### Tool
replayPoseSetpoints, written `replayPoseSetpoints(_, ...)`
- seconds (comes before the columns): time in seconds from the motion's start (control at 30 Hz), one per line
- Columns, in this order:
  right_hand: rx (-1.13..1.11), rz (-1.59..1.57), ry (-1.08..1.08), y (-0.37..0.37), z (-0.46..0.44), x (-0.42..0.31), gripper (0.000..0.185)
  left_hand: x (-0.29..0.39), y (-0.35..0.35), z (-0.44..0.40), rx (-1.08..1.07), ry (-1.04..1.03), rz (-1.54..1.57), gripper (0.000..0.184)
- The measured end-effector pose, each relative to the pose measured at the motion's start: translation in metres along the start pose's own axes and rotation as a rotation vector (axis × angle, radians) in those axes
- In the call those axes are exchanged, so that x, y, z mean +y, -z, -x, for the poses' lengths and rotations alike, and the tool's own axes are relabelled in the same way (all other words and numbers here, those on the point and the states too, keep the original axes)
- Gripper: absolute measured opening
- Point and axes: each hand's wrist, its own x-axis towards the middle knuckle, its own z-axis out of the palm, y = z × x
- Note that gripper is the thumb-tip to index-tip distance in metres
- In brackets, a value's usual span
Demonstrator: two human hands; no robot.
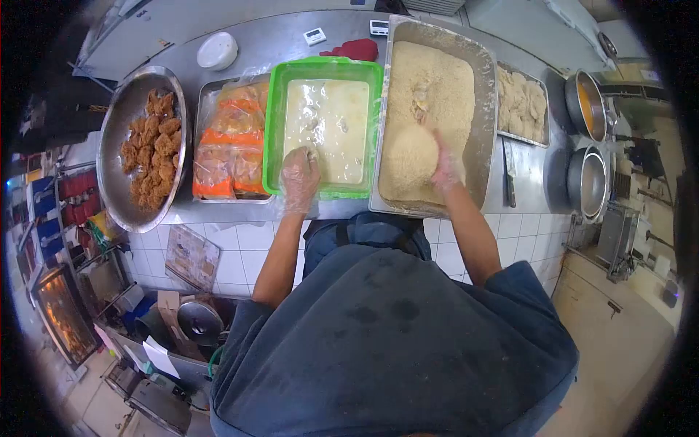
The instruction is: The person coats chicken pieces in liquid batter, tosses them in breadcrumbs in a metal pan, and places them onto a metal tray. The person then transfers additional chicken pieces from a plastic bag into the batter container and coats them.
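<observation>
My left hand (300, 176), in a clear plastic glove, is over the near left part of a green tub (272, 124) of pale, milky batter (328, 124). Its fingers are curled, and what they hold, if anything, is hidden. To the right, my gloved right hand (448, 166) grips the right edge of a round, breading-covered bowl (412, 153), which looks full of crumbs. Both are inside a deep metal pan (480, 138) of beige breading (444, 80). A small clumped piece (420, 102) lies in the breading just beyond the bowl.
Left of the tub are bagged orange portions (231, 142) on a tray and a steel bowl (109, 160) of fried pieces (153, 146). Right of the pan are a tray of pale coated pieces (520, 105), a knife (510, 175) and two metal bowls (588, 182). Timers (314, 36) stand behind.
</observation>
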Motion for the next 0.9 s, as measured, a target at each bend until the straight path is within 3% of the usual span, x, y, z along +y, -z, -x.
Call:
replayPoseSetpoints(0.1, -0.044, 0.165, 0.1, 0.026, 0.004, 0.003, 0.051, 0.004, 0.002, 0.0, -0.023, -0.003, 0.024, 0.018)
replayPoseSetpoints(0.17, -0.126, -0.099, -0.113, 0.029, -0.013, 0.002, 0.05, 0.004, 0.003, 0.0, 0.026, -0.026, 0.05, 0.017)
replayPoseSetpoints(0.23, 0.09, -0.684, -0.501, -0.008, 0.009, -0.075, 0.049, 0.006, 0.006, 0.001, -0.022, -0.012, 0.007, 0.017)
replayPoseSetpoints(0.33, 0.284, 0.307, 0.275, -0.034, -0.037, -0.06, 0.047, 0.008, 0.007, 0.001, -0.044, -0.001, 0.003, 0.017)
replayPoseSetpoints(0.43, 0.232, 0.235, -0.005, -0.059, -0.083, -0.021, 0.051, 0.007, 0.006, 0.003, -0.064, -0.007, 0.016, 0.017)
replayPoseSetpoints(0.53, -0.003, 0.336, -0.21, -0.068, -0.076, 0.002, 0.052, 0.007, 0.005, -0.003, -0.061, 0.001, 0.016, 0.015)
replayPoseSetpoints(0.6, -0.175, 0.195, -0.254, -0.065, -0.051, 0.012, 0.051, 0.005, 0.006, 0.001, -0.066, 0.01, 0.007, 0.015)
replayPoseSetpoints(0.7, -0.382, 0.015, -0.575, -0.047, -0.029, -0.008, 0.049, 0.003, 0.002, -0.001, -0.073, 0.013, 0.0, 0.016)
replayPoseSetpoints(0.9, -0.325, -0.704, -0.933, -0.035, -0.023, 0.001, 0.047, 0.005, 0.005, -0.003, -0.069, 0.018, 0.033, 0.015)
